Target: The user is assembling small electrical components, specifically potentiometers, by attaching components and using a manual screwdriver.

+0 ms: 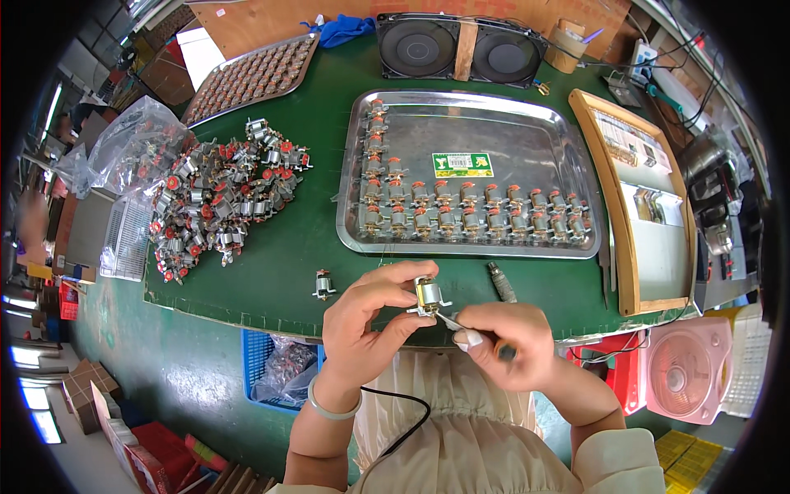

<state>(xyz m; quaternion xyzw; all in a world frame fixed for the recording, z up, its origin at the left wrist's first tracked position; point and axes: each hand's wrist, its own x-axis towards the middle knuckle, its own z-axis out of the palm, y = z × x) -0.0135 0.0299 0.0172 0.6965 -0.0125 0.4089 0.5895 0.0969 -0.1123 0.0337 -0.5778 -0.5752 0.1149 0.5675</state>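
Note:
My left hand (362,317) holds a small metal motor part (427,295) between thumb and fingers, just above the near edge of the green table (304,239). My right hand (506,342) grips a thin tool (453,323) whose metal tip touches the underside of the part. One loose motor part (323,285) lies on the table left of my hands. A large heap of like parts (218,198) with red caps lies further left.
A steel tray (535,148) holds rows of finished parts. Behind it stand two black fans (459,48) and a second tray (251,78). A wooden-framed board (650,198) lies right, a soldering handle (500,282) near it. A blue crate (276,370) sits below the table.

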